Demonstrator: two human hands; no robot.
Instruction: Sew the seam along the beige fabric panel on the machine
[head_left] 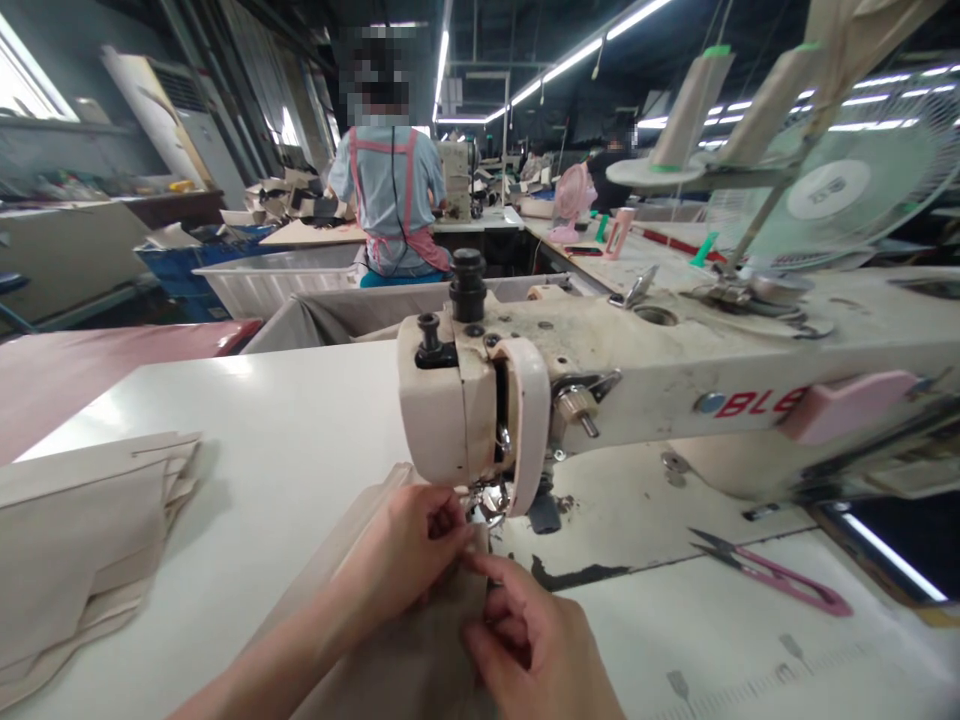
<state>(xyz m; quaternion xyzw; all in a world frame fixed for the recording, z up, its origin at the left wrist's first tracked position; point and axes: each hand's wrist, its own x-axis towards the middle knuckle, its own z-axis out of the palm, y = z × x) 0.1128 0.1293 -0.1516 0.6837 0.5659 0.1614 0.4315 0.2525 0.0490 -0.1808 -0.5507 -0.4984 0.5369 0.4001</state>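
Beige cloth (420, 650) lies near us under the sewing machine (480, 420) needle, our left hand (409, 550) and right hand (525, 640) both pinching its far edge there, so we judge stitching barely begun, with a stack (82, 540) waiting left.
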